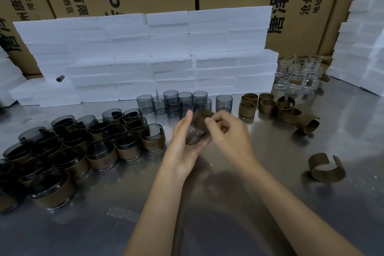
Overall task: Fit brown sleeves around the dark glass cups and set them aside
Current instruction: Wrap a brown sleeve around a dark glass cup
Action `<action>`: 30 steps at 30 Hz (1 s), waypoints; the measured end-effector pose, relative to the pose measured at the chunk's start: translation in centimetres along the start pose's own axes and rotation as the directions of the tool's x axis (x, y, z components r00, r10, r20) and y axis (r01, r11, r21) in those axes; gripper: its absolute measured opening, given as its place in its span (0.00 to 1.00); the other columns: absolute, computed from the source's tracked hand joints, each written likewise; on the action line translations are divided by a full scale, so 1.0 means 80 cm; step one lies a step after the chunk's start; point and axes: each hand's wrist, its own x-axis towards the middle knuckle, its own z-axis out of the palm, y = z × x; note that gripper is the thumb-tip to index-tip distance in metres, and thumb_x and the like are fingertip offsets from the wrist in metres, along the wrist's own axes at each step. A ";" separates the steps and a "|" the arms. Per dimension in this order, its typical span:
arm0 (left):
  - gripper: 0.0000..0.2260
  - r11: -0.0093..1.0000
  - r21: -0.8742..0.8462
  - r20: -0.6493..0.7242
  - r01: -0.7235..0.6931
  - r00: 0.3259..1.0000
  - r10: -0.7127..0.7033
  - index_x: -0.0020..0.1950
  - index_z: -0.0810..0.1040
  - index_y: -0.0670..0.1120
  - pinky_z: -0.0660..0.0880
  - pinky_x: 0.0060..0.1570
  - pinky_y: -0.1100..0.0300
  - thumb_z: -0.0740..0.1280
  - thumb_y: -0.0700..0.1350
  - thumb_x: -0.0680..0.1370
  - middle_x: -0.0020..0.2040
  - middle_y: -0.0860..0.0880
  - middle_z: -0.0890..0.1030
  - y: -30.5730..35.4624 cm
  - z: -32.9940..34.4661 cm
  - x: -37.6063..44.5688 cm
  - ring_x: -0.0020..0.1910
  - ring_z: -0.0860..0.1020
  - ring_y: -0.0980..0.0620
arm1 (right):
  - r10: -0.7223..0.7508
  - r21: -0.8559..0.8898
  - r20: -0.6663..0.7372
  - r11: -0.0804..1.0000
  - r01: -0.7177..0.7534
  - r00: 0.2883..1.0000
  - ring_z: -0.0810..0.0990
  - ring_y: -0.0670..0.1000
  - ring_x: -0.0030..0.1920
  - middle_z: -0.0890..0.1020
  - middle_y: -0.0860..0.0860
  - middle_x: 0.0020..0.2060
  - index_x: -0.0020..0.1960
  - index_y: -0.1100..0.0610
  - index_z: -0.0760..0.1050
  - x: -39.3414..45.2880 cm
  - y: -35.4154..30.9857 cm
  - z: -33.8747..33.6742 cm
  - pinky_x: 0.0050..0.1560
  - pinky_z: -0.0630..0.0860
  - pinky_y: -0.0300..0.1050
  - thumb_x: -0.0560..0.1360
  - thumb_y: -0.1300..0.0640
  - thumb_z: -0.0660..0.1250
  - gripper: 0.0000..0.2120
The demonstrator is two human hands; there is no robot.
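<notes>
Midway through one fitting, your left hand [182,143] cradled a dark glass cup [192,138] in its palm, fingers curved up round the far side, held above the middle of the bench [239,224]. Your right hand [228,131] pinched a brown sleeve [202,119] between thumb and fingertips, and the sleeve sat partly over the cup's upper end. Blur hid exactly how far on it was.

Judgement: the step in hand was wrapping, not yet seating. The next move called for drawing the split band round the glass until it lay snug and level, then carrying the cup to the left side of the bench.

Finished cups [126,145], each banded in brown, stood crowded along the left side, touching one another. Bare dark cups [182,104] waited in a cluster at the back middle, apparently holding nothing. Spare sleeves [268,106] lay to the right of them; one open sleeve [326,169] lay apart near the right edge. Clear glass beakers [297,77] stood at the back right corner; whether they held anything could not be told.
</notes>
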 end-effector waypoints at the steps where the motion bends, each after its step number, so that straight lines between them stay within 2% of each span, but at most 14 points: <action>1: 0.35 1.000 0.004 0.011 -0.014 1.000 0.014 0.75 0.69 0.36 0.83 0.51 0.49 0.76 0.52 0.74 0.65 0.35 0.80 0.001 0.002 -0.003 0.64 0.81 0.39 | -0.027 -0.041 0.036 0.999 0.028 0.999 0.75 0.45 0.32 0.78 0.45 0.29 0.40 0.51 0.77 -0.007 -0.003 0.003 0.37 0.73 0.47 0.74 0.43 0.64 0.12; 3: 0.35 0.999 -0.002 0.021 -0.039 0.999 0.039 0.73 0.71 0.37 0.83 0.46 0.52 0.78 0.50 0.72 0.59 0.38 0.81 0.002 0.004 -0.007 0.58 0.83 0.40 | -0.060 -0.079 0.045 0.995 0.064 0.997 0.75 0.46 0.32 0.79 0.46 0.29 0.40 0.51 0.77 -0.013 -0.003 0.005 0.36 0.73 0.46 0.77 0.48 0.66 0.11; 6: 0.33 0.999 -0.005 0.038 -0.050 0.998 0.050 0.70 0.72 0.42 0.83 0.45 0.53 0.81 0.46 0.69 0.58 0.41 0.77 0.004 0.006 -0.008 0.55 0.82 0.41 | -0.040 -0.055 0.038 0.998 0.042 0.998 0.74 0.47 0.30 0.78 0.46 0.28 0.40 0.52 0.78 -0.008 -0.002 0.007 0.36 0.73 0.47 0.76 0.53 0.68 0.07; 8: 0.33 0.999 0.010 0.038 -0.047 0.998 0.046 0.73 0.70 0.41 0.82 0.43 0.56 0.78 0.43 0.71 0.61 0.41 0.75 0.003 0.006 -0.006 0.57 0.80 0.43 | -0.044 -0.053 0.054 0.997 0.047 0.998 0.72 0.47 0.29 0.76 0.45 0.25 0.41 0.50 0.77 -0.006 -0.002 0.008 0.33 0.70 0.45 0.75 0.53 0.68 0.05; 11: 0.25 0.998 0.007 0.025 -0.059 0.998 0.059 0.69 0.72 0.43 0.82 0.44 0.55 0.75 0.39 0.74 0.61 0.41 0.74 -0.003 0.004 -0.001 0.58 0.78 0.43 | -0.032 -0.044 0.073 0.998 0.035 0.997 0.68 0.47 0.25 0.72 0.47 0.22 0.41 0.49 0.76 -0.004 -0.002 0.007 0.32 0.66 0.43 0.74 0.50 0.67 0.05; 15: 0.23 0.997 0.009 0.012 -0.080 0.997 0.080 0.67 0.72 0.44 0.83 0.54 0.48 0.74 0.36 0.74 0.54 0.43 0.77 -0.001 0.000 0.004 0.54 0.82 0.44 | 0.015 0.134 -0.134 0.991 0.003 0.991 0.73 0.48 0.31 0.75 0.50 0.27 0.41 0.48 0.76 0.005 -0.011 0.005 0.37 0.71 0.45 0.71 0.49 0.66 0.03; 16: 0.22 0.997 0.019 0.019 -0.072 0.997 0.072 0.67 0.73 0.44 0.82 0.56 0.47 0.74 0.36 0.75 0.56 0.40 0.77 0.000 0.000 0.005 0.55 0.83 0.43 | 0.055 0.197 -0.151 0.980 -0.024 0.987 0.74 0.45 0.32 0.76 0.50 0.31 0.43 0.47 0.77 0.009 -0.012 0.006 0.38 0.72 0.40 0.72 0.47 0.67 0.04; 18: 0.21 0.999 0.026 0.050 -0.044 0.998 0.043 0.66 0.73 0.43 0.82 0.56 0.46 0.74 0.36 0.75 0.64 0.33 0.78 -0.001 0.003 0.002 0.58 0.83 0.42 | 0.180 0.287 -0.040 0.944 -0.162 0.983 0.78 0.37 0.37 0.81 0.47 0.42 0.53 0.45 0.77 0.013 -0.011 0.011 0.42 0.72 0.33 0.71 0.39 0.70 0.14; 20: 0.23 0.999 0.051 0.089 -0.016 0.996 0.011 0.69 0.72 0.40 0.82 0.51 0.48 0.74 0.37 0.75 0.68 0.32 0.77 -0.005 0.006 0.000 0.58 0.83 0.42 | 0.317 0.343 0.151 0.872 -0.350 0.936 0.82 0.34 0.43 0.85 0.46 0.48 0.60 0.45 0.77 0.013 -0.004 0.018 0.47 0.74 0.37 0.68 0.28 0.69 0.27; 22: 0.27 0.994 0.106 0.089 0.002 0.996 -0.011 0.72 0.71 0.39 0.82 0.51 0.48 0.74 0.38 0.75 0.64 0.34 0.80 -0.007 0.005 -0.001 0.58 0.82 0.43 | 0.370 0.353 0.294 0.815 -0.460 0.881 0.85 0.38 0.47 0.87 0.44 0.47 0.58 0.44 0.81 0.008 0.006 0.021 0.50 0.76 0.43 0.66 0.21 0.66 0.33; 25: 0.26 0.982 0.186 0.071 0.010 0.997 -0.023 0.73 0.73 0.41 0.82 0.54 0.47 0.74 0.38 0.75 0.61 0.37 0.80 -0.005 0.001 0.001 0.60 0.81 0.42 | 0.347 0.333 0.389 0.810 -0.482 0.853 0.85 0.41 0.51 0.88 0.45 0.49 0.57 0.44 0.83 0.008 0.016 0.024 0.54 0.77 0.44 0.64 0.17 0.62 0.38; 30: 0.26 0.970 0.244 0.045 0.013 0.999 -0.024 0.70 0.75 0.43 0.82 0.53 0.48 0.76 0.39 0.73 0.65 0.35 0.78 -0.007 -0.001 -0.002 0.63 0.80 0.40 | 0.319 0.366 0.378 0.811 -0.457 0.869 0.86 0.42 0.52 0.88 0.45 0.49 0.57 0.46 0.84 0.003 0.022 0.026 0.56 0.77 0.45 0.64 0.15 0.58 0.41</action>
